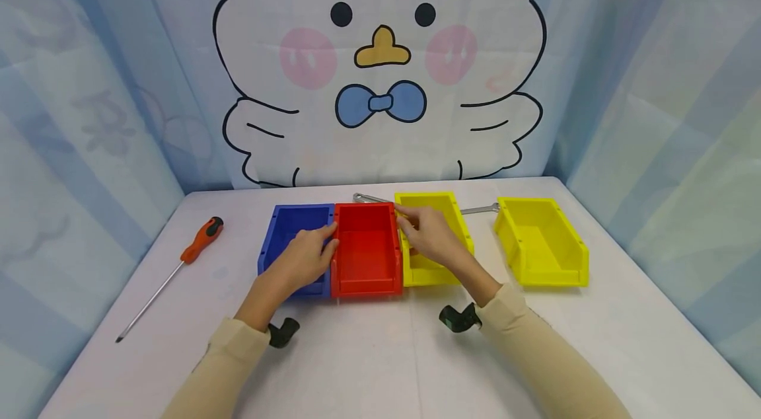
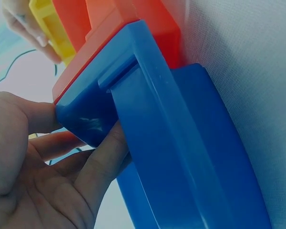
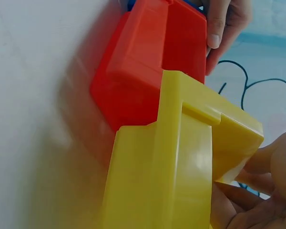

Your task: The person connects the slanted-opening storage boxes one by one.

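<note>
My left hand [image 1: 302, 257] reaches over the blue bin [image 1: 297, 214] and grips its right wall, where it meets the red bin [image 1: 365, 254]. Fingers of that hand dip inside the blue bin in the left wrist view. My right hand [image 1: 433, 234] grips the left wall of a yellow bin [image 1: 436, 273], beside the red bin. The blue, red and yellow bins stand side by side in a row, open tops up. In the right wrist view, the yellow bin's front [image 3: 190, 162] hides part of the right hand's fingers.
Another yellow bin [image 1: 543, 240] stands apart at the right. Behind the row lies silver metal, with a ring end [image 1: 361, 198] and a wrench end [image 1: 490, 208] showing; the bin hides the middle. An orange-handled screwdriver [image 1: 199, 244] lies at the left. A printed curtain surrounds the table.
</note>
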Available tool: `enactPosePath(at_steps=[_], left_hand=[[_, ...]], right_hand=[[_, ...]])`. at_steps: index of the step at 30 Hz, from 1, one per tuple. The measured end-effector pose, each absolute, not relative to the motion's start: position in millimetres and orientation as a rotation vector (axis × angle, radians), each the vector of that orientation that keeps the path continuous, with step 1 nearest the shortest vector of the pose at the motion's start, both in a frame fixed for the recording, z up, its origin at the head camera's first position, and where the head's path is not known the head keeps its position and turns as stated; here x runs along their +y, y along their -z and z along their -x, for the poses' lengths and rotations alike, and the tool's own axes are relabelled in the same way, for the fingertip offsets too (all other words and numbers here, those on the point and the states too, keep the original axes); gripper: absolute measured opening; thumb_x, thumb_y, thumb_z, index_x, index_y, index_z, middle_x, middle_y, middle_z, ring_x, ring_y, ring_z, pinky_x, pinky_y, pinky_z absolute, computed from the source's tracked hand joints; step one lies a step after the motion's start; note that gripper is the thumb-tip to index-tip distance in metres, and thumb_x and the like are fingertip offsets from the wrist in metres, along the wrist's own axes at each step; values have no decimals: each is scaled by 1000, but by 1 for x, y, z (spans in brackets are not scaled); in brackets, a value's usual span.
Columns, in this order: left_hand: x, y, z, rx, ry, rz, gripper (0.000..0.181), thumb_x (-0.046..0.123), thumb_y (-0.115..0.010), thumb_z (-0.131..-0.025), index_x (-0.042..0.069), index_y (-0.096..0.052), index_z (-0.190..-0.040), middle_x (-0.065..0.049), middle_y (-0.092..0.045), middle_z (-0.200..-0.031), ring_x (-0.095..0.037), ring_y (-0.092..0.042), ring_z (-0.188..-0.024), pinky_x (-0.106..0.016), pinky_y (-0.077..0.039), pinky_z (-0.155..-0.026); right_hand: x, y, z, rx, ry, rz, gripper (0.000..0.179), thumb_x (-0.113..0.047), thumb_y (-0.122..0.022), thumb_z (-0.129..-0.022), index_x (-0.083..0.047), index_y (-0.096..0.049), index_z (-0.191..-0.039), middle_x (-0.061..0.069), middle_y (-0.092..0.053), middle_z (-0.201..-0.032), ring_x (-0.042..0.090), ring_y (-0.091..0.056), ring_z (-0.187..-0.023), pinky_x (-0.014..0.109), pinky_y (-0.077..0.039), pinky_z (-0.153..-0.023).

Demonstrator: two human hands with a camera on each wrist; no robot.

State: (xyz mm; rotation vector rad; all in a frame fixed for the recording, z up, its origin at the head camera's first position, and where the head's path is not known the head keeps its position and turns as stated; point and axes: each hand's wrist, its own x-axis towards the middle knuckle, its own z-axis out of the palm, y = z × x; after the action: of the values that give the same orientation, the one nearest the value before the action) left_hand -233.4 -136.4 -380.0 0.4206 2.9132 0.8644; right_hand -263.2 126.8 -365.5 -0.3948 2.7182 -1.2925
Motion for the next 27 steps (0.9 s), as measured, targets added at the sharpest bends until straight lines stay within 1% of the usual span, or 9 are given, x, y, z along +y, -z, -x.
enactPosePath(at_steps=[3,6,10,13,17,20,24,27], left_hand=[[-136,380,233,2916,-866,-436,57,21,-54,-111,2,-39,-162,-12,-63,-87,-15,-47,-47,-17,-40,-49],[-137,380,232,2918,-869,-459,56,20,-54,-111,0,-39,-162,-12,-62,-86,-15,-47,-47,-18,-40,-50],[-137,381,233,2917,-873,-464,56,20,-54,-111,0,-39,-162,-9,-61,-83,-15,-48,-48,-18,-41,-51],[-137,381,233,2918,-873,-459,57,20,-54,-111,1,-38,-162,-10,-62,-83,-15,-48,-48,-18,-42,-52],[-137,381,233,2915,-874,-445,57,21,-54,-111,1,-38,-162,-10,-63,-85,-15,-49,-49,-18,-44,-52],[-137,380,232,2914,-878,-441,57,20,-54,-111,1,-38,-162,-8,-61,-80,-15,-49,-48,-18,-43,-51],[-137,380,232,2911,-881,-443,56,20,-54,-111,1,-38,-162,-7,-59,-78,-15,-49,-48,-18,-43,-51],[-136,380,232,2907,-883,-438,57,21,-54,-111,1,-38,-162,-7,-60,-79,-15,-49,-49,-18,-43,-51]], right_hand=[[126,369,262,2713,1302,395,49,-19,-56,-111,-15,-49,-159,17,-71,-135,22,-66,-90,30,-66,-75],[126,371,261,2716,1316,403,50,-19,-56,-111,-14,-48,-160,16,-72,-132,21,-64,-87,30,-66,-75],[125,371,260,2727,1314,404,50,-19,-55,-111,-14,-48,-160,15,-73,-120,21,-61,-81,30,-66,-74],[124,370,259,2743,1302,395,50,-19,-56,-111,-15,-48,-160,13,-73,-108,20,-58,-77,28,-65,-73],[122,370,258,2758,1290,390,50,-19,-56,-111,-15,-48,-160,11,-66,-91,19,-55,-72,27,-64,-71],[121,371,258,2761,1286,387,50,-19,-56,-111,-15,-48,-160,10,-59,-84,20,-53,-70,27,-64,-71],[121,371,258,2767,1280,386,50,-19,-56,-111,-16,-48,-160,9,-57,-82,20,-53,-70,27,-64,-71],[122,372,258,2770,1282,387,50,-20,-56,-111,-15,-48,-160,11,-63,-89,20,-54,-71,27,-64,-71]])
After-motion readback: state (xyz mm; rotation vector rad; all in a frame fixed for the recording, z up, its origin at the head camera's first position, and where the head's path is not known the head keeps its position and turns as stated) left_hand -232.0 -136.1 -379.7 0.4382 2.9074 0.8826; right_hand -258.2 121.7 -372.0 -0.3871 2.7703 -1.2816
